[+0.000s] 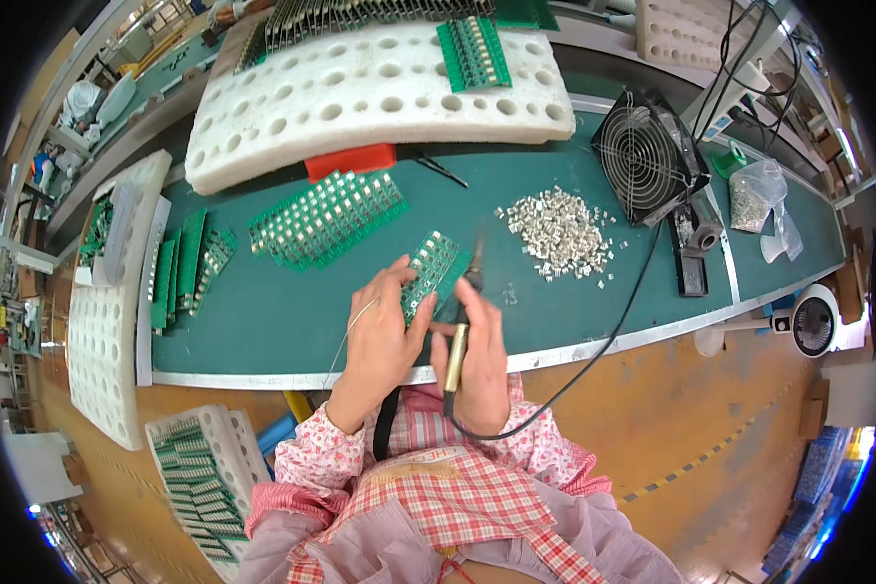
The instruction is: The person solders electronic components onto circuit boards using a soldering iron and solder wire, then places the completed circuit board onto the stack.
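My left hand (378, 329) grips a small green circuit board panel (438, 261) by its near left edge, tilted above the bench. A thin wire (345, 337), looking like solder, runs along that hand. In my right hand (487, 355) is a soldering iron (456, 352) with a brass-coloured handle, its tip end rising beside the panel's right edge. Whether the tip touches the board I cannot tell. To the right lies a heap of small silvery metal parts (560, 234). Several green panels with pale parts (329, 219) lie beyond my left hand.
A white foam block with holes (292, 122) spans the back, bearing more boards (473, 54). Green boards (177, 268) lean at the left. A black fan (642, 156) stands at the back right. The iron's black cable (594, 360) loops across the bench edge. Tweezers (442, 171) lie behind.
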`<state>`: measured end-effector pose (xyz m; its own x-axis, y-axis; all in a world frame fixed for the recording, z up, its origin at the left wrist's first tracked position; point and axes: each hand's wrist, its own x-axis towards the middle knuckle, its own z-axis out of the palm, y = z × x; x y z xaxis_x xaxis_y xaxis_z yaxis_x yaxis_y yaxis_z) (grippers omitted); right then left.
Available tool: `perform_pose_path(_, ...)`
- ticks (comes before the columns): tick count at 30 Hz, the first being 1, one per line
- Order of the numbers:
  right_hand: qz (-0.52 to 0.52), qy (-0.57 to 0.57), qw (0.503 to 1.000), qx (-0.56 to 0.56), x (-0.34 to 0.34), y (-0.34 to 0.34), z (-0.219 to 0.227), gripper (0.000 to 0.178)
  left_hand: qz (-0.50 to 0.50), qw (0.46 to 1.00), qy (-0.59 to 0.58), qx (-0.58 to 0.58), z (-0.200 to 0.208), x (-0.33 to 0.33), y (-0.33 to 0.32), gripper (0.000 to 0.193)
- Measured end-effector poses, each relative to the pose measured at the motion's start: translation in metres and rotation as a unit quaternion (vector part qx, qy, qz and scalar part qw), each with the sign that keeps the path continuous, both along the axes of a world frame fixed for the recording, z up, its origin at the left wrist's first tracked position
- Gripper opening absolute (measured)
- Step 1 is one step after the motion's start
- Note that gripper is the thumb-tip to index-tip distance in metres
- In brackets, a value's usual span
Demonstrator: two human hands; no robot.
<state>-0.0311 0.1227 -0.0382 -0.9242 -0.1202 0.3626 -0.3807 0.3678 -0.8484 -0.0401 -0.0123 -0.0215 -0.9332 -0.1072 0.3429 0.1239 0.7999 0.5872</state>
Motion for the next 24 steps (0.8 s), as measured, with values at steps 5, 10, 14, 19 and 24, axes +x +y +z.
perform_pose_path(5, -0.032, 0.031, 0.999, -0.004, -0.004, 0.012, -0.006, 0.063, 0.052, 0.992, -0.063, -0.094, 0.014, -0.009, 0.002, 0.062)
perform_pose_path(10, -0.057, 0.056, 0.997, 0.009, -0.015, 0.045, 0.001, 0.053, -0.064, 0.987, -0.130, -0.071, 0.030, -0.008, -0.026, 0.061)
perform_pose_path(14, -0.047, 0.070, 0.996, 0.030, -0.019, 0.053, 0.001, 0.049, -0.189, 0.968, -0.151, -0.072, 0.046, -0.017, -0.061, 0.044)
perform_pose_path(19, 0.015, 0.110, 0.987, 0.115, -0.021, 0.049, 0.009, 0.038, -0.220, 0.972, -0.067, -0.053, 0.043, -0.001, -0.032, 0.029)
perform_pose_path(24, 0.108, 0.116, 0.979, 0.126, -0.025, 0.058, 0.001, 0.031, -0.217, 0.976, -0.009, -0.014, 0.028, 0.013, -0.012, 0.016)
